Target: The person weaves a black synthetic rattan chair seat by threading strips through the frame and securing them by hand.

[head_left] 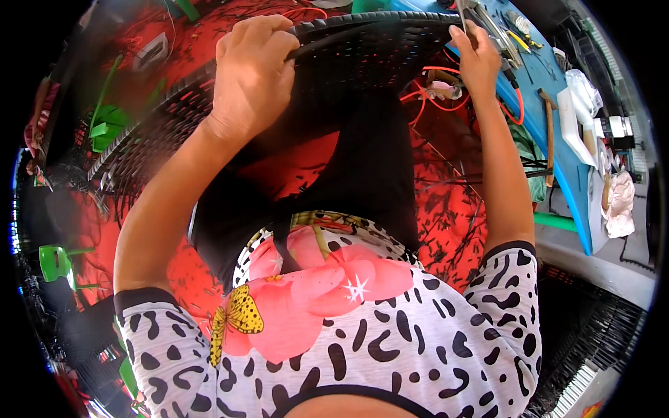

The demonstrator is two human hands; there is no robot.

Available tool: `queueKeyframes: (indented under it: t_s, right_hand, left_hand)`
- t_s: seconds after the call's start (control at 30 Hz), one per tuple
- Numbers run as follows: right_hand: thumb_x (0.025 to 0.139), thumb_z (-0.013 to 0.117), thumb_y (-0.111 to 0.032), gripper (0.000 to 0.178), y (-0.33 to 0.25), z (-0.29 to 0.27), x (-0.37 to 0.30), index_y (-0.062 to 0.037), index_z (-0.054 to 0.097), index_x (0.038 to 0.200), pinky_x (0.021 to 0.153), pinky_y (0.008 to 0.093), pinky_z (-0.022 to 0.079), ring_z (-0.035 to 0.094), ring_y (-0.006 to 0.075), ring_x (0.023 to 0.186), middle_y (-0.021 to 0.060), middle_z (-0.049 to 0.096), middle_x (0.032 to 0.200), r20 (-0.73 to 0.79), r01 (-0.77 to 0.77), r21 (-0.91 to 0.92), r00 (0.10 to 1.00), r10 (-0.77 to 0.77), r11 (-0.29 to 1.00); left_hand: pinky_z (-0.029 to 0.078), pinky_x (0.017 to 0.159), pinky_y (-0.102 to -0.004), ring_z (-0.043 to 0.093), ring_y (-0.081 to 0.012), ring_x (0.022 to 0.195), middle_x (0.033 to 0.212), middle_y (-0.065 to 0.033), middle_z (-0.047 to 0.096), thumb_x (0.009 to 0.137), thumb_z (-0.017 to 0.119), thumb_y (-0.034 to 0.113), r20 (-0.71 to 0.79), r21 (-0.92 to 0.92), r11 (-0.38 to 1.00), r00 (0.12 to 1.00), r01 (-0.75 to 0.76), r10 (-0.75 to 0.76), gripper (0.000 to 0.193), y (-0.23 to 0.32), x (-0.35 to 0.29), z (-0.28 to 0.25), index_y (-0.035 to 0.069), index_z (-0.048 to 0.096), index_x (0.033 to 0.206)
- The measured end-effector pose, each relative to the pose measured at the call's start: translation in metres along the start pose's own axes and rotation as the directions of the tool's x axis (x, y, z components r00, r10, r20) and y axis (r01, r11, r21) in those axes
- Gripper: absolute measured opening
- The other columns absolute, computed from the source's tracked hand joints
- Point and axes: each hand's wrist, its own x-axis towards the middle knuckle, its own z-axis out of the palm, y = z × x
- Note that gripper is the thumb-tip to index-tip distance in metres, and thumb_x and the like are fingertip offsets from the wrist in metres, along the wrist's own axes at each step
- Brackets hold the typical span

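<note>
A large black woven wicker panel [369, 56] with a thick wrapped rim lies across my lap and reaches away to the left. My left hand [254, 73] is closed on its upper rim, fingers curled over the edge. By the panel's far right end, my right hand [477, 63] is raised with thumb and fingers pinched together. A thin greyish piece [461, 12] sticks up from between them; its kind is too small to tell. The picture's top cuts close to both hands, so part of the rim is out of view.
On the right stands a blue table [536, 83] bearing yellow-handled pliers [521, 40], a wooden-handled hammer [548, 132] and white foam pieces [575, 125]. An orange hose [519, 104] hangs beside it. Black scraps litter the red floor [446, 244]. A green stool [59, 268] stands left.
</note>
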Motion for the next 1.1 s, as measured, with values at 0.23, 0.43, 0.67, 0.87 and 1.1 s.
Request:
queueKeyframes:
  t_s: [0.23,0.43,0.67,0.87,1.1]
  right_hand:
    - [0.088,0.064,-0.03,0.032,-0.021,-0.024,-0.038,-0.001,0.065,0.103,0.056,0.024,0.044,0.051,0.0072,0.057,0.0009,0.06,0.07,0.079,-0.098,0.112,0.993,0.089,0.989]
    - [0.086,0.068,-0.014,0.025,-0.072,-0.05,-0.011,-0.0027,0.066,0.108,0.074,0.0245,0.049,0.059,0.0088,0.081,0.0028,0.066,0.092,0.284,-0.118,-0.161,0.945,0.161,0.98]
    - [0.081,0.069,-0.019,0.025,-0.108,-0.055,0.025,-0.0079,0.065,0.103,0.071,0.0316,0.05,0.062,0.0225,0.078,0.0047,0.065,0.091,0.529,0.572,-0.478,0.793,-0.301,0.666]
    - [0.073,0.065,-0.015,0.012,-0.136,-0.054,0.041,-0.0111,0.056,0.079,0.054,0.0389,0.043,0.054,0.0278,0.06,0.0082,0.048,0.068,0.685,0.76,-0.506,0.641,-0.345,0.408]
    - [0.076,0.06,-0.017,0.01,-0.166,-0.05,0.06,-0.0094,0.055,0.073,0.054,0.038,0.043,0.054,0.0259,0.059,0.0078,0.049,0.067,0.758,0.874,-0.441,0.485,-0.436,0.207]
  left_hand:
    - [0.046,0.063,-0.0361,0.056,-0.0362,0.072,0.081,-0.0175,0.052,0.075,0.062,-0.007,0.183,-0.346,0.929,0.981,0.13,-0.069,0.02,0.044,-0.018,-0.01,-0.001,0.053,0.091]
    - [0.046,0.08,-0.0421,0.056,-0.0359,0.092,0.106,-0.017,0.056,0.07,0.068,0.0,0.176,-0.207,0.974,0.976,-0.088,0.126,0.023,0.044,-0.021,-0.002,0.002,0.057,0.09]
    - [0.043,0.093,-0.0409,0.051,-0.0356,0.11,0.125,-0.0183,0.05,0.07,0.07,0.003,0.101,-0.049,0.998,0.994,-0.034,0.039,0.031,0.029,-0.002,0.03,0.003,0.062,0.1]
    - [0.05,0.081,-0.0374,0.06,-0.0312,0.095,0.126,-0.0189,0.049,0.071,0.067,0.0,0.087,-0.096,0.995,0.996,0.003,0.005,0.032,0.032,-0.013,0.05,0.002,0.062,0.102]
    - [0.054,0.069,-0.0399,0.063,-0.0342,0.085,0.119,-0.0189,0.054,0.073,0.059,-0.002,0.089,-0.201,0.976,0.994,0.079,-0.062,0.027,0.036,-0.015,0.053,0.0,0.061,0.099]
